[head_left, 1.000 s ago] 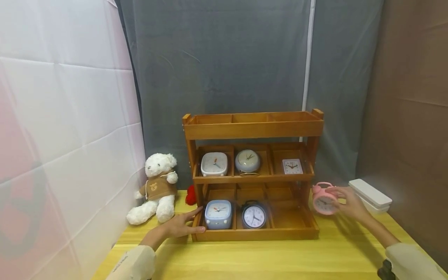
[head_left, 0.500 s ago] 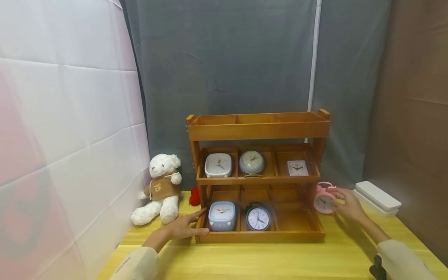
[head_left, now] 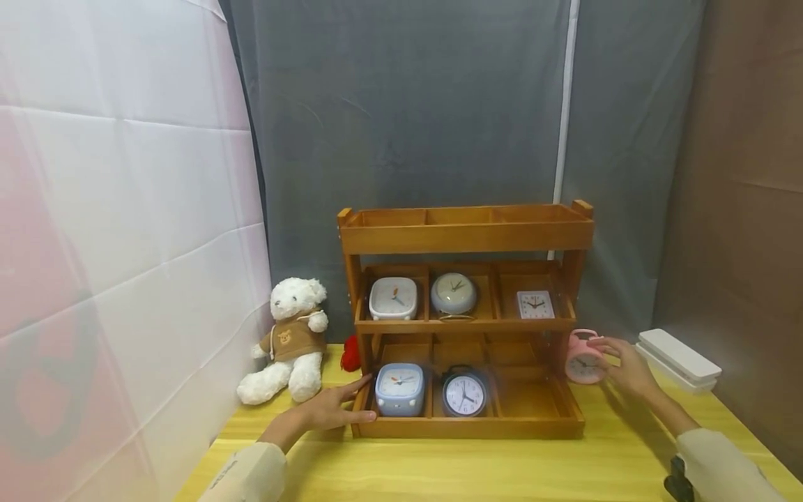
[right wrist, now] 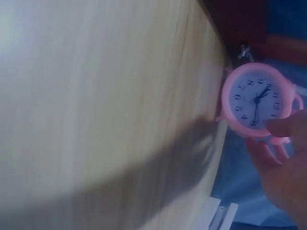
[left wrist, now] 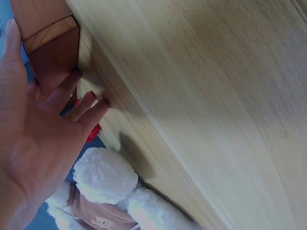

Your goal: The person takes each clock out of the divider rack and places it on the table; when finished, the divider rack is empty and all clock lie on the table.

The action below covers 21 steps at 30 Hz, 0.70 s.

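Note:
My right hand pinches a pink twin-bell alarm clock at its right side, beside the right end of a wooden shelf. In the right wrist view, the thumb lies at the rim of the clock face and other fingers reach its edge. My left hand touches the shelf's lower left side with its fingers spread. On the bottom tier sit a blue clock and a dark round alarm clock. The middle tier bears a white clock, a rounded clock and a small square clock.
A white teddy bear in a brown top sits left of the shelf, with a red object between them. White flat boxes lie at the right. Curtains and a white wall surround the yellow wooden table.
The head view has shifted, so the scene sits farther right. My right hand has brought the pink alarm clock slightly closer to the shelf's right side. The left hand stays against the shelf.

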Each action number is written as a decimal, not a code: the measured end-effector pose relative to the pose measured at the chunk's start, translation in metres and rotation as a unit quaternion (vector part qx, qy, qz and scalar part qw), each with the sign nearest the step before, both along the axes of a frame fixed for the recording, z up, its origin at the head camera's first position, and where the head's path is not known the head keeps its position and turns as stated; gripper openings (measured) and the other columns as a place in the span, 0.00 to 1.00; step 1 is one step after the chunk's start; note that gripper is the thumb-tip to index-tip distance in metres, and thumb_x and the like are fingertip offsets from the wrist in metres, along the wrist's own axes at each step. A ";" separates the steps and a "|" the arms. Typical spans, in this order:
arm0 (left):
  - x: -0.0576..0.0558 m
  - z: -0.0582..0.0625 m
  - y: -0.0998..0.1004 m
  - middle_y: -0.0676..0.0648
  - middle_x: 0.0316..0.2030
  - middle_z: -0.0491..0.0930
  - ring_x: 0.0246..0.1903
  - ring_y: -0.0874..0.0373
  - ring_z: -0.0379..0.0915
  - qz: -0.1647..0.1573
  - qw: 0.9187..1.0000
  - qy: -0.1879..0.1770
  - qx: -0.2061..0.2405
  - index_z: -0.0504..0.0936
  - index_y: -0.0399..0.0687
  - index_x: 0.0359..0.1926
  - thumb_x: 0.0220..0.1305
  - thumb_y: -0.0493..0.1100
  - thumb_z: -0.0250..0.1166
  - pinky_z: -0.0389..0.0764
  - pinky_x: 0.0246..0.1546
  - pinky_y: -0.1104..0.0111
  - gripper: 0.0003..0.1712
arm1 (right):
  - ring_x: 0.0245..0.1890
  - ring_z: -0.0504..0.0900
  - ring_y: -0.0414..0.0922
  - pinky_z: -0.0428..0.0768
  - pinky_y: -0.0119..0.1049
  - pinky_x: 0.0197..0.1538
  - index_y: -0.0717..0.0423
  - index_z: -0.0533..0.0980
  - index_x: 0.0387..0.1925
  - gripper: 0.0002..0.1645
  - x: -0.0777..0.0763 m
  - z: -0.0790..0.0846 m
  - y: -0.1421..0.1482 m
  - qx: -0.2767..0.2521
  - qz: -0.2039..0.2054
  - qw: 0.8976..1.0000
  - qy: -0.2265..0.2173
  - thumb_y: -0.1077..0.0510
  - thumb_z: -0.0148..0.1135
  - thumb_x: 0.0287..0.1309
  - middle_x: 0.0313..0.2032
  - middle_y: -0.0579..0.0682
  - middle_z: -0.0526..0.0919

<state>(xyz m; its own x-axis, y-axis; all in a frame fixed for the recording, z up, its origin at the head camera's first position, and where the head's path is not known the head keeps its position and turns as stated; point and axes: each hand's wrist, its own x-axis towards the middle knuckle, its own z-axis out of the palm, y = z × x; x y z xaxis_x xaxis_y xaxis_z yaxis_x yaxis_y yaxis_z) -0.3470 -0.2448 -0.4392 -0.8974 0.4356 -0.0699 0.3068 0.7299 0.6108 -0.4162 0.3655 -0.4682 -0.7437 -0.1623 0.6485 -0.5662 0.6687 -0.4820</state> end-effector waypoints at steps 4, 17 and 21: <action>-0.002 -0.003 -0.001 0.29 0.72 0.66 0.67 0.33 0.70 -0.001 1.000 -0.002 -0.002 0.56 0.51 0.82 0.66 0.65 0.70 0.69 0.66 0.39 0.54 | 0.44 0.84 0.72 0.84 0.35 0.51 0.70 0.81 0.47 0.21 0.004 0.004 0.000 0.011 0.010 1.000 0.017 0.79 0.72 0.49 0.49 0.73 0.83; -0.006 -0.001 -0.002 0.31 0.71 0.69 0.67 0.35 0.71 0.004 1.000 0.006 -0.022 0.57 0.52 0.82 0.66 0.67 0.68 0.69 0.67 0.39 0.53 | 0.43 0.89 0.60 0.83 0.24 0.39 0.73 0.79 0.52 0.24 0.031 0.026 -0.007 0.040 0.065 0.997 0.004 0.75 0.74 0.52 0.49 0.73 0.83; -0.004 0.000 -0.002 0.31 0.71 0.69 0.66 0.35 0.73 -0.003 1.000 0.010 -0.023 0.59 0.52 0.82 0.65 0.67 0.69 0.70 0.66 0.38 0.53 | 0.44 0.89 0.42 0.85 0.28 0.38 0.73 0.79 0.55 0.25 0.044 0.031 -0.019 0.023 0.084 0.996 -0.030 0.72 0.74 0.54 0.52 0.72 0.83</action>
